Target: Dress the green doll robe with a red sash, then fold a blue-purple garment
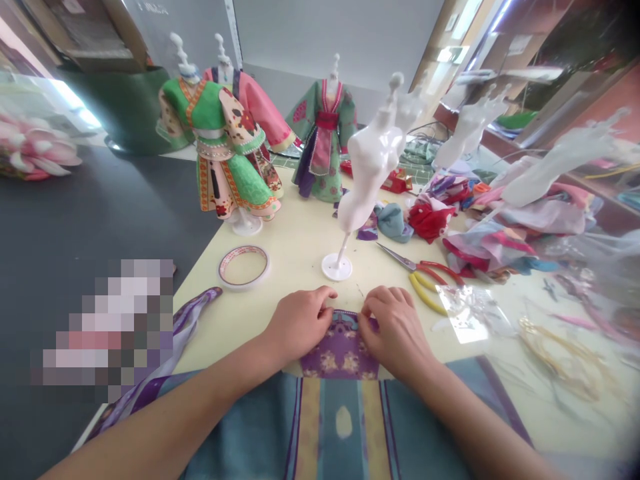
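Note:
My left hand and my right hand press and pinch the top edge of a purple patterned cloth from either side, on a cream tabletop. The cloth joins a teal striped garment that spreads toward me over the table's front edge. Just past my right hand lie yellow-handled pliers and red-handled scissors. A clear plastic sheet lies to their right. A roll of tape sits beyond my left hand.
Dressed doll mannequins and a bare white mannequin on a stand stand at the table's far side. Heaped fabric scraps fill the right, and gold trim lies at front right. A dark floor lies left of the table.

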